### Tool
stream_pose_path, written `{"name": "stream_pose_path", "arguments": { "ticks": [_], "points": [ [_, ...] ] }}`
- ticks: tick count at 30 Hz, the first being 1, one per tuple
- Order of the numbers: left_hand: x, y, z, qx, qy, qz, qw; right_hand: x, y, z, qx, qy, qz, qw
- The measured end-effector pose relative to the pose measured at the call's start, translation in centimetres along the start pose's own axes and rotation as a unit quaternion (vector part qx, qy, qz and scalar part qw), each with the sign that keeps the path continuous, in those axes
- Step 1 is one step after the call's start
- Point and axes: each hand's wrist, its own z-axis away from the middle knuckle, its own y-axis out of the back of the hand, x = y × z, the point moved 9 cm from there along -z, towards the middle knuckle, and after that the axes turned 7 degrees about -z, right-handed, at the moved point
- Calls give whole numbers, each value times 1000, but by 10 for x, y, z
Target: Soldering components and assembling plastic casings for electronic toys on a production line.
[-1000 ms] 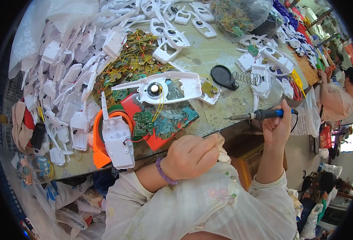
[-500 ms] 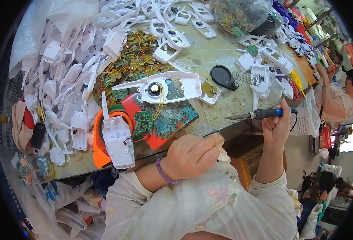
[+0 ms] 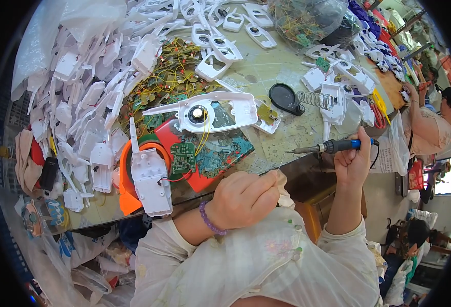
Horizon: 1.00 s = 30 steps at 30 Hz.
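My right hand [image 3: 352,158] is closed round the grip of a blue-and-black soldering iron [image 3: 333,146]. Its metal tip points left, just above the table's near edge. My left hand [image 3: 246,198], with a purple bead bracelet on the wrist, pinches a thin strand of solder wire [image 3: 282,161] whose end rises close to the iron's tip. Left of it, a green circuit board [image 3: 183,157] rests on a red-edged, stained work pad [image 3: 225,153]. Yellow wires join the board to a speaker in a white plastic shell [image 3: 238,110]; a red wire leads to a second white shell [image 3: 151,179].
An orange ring-shaped piece [image 3: 128,197] lies under the second shell. Heaped white shells [image 3: 92,97] and wired circuit boards [image 3: 169,77] cover the left and back. A black round holder with a coil spring [image 3: 315,100] stands to the right. Another person [image 3: 432,120] sits at far right.
Both my hands, the iron and the solder wire stay in place. The person at far right has shifted slightly.
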Motion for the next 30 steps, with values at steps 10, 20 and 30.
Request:
{"name": "stream_pose_path", "arguments": {
  "ticks": [10,20,30],
  "points": [
    [1,-1,0,2,0,-3,1000,1,3,1,5,-9,1,1000],
    [2,-37,-7,-102,31,-23,994,2,14,-6,59,-18,-17,998],
    [-11,-91,18,-273,113,-88,951,5,18,-12,26,-42,-61,997]
  ]
}}
